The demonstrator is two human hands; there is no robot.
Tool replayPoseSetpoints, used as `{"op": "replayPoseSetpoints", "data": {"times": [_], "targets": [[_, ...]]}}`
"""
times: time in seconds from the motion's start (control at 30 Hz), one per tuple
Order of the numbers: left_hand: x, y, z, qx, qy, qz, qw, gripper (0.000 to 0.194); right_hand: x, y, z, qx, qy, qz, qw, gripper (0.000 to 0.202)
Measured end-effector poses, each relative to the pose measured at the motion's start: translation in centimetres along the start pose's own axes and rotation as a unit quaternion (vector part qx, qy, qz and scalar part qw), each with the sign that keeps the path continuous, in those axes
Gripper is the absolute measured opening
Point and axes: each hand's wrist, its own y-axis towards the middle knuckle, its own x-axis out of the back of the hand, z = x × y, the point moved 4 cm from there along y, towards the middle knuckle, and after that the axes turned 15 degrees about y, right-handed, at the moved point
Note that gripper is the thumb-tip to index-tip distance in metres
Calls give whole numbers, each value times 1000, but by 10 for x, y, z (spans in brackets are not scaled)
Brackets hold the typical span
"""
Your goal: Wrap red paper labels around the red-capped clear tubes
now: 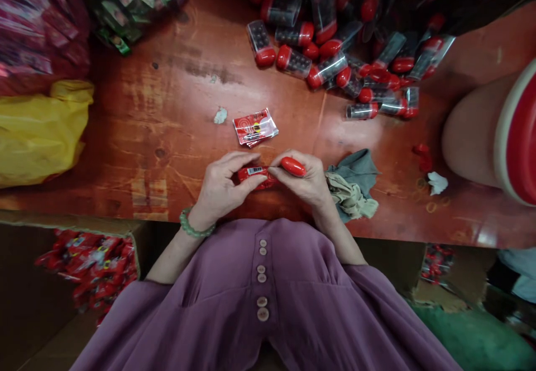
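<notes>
Purple dress (226, 304) foremost, at table (188, 109) edge. Left hand (218, 187) pinching red packet (254, 170); right hand (305, 178) holding red cap (293, 166), touching packet's end. Red cards (255, 126) beyond.

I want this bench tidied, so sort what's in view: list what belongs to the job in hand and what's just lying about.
Seemingly part of the job:
- red packet in the left hand
- rounded red piece in the right hand
- red cards just beyond the hands
- likely the red-capped tubes

Seemingly just lying about:
- rags
- white scrap
</notes>
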Motion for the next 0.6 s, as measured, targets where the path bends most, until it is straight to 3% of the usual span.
{"op": "replayPoseSetpoints", "data": {"times": [0.1,0.2,0.27,0.43,0.6], "targets": [[5,5,-15,-126,123,-8,984,15,0,4,11,48,-68,64,994,8],[2,9,-19,-166,152,4,974,12,2,7,21,77,-113,107,985,5],[1,10,-18,-150,132,-2,980,11,6,8,23,67,-107,97,987,2],[-4,5,-7,-72,59,-29,995,6,23,-3,3,-64,-30,4,998,28],[-9,-1,3,-31,36,-46,998,11,28,-17,-14,-160,33,15,986,31]]}}
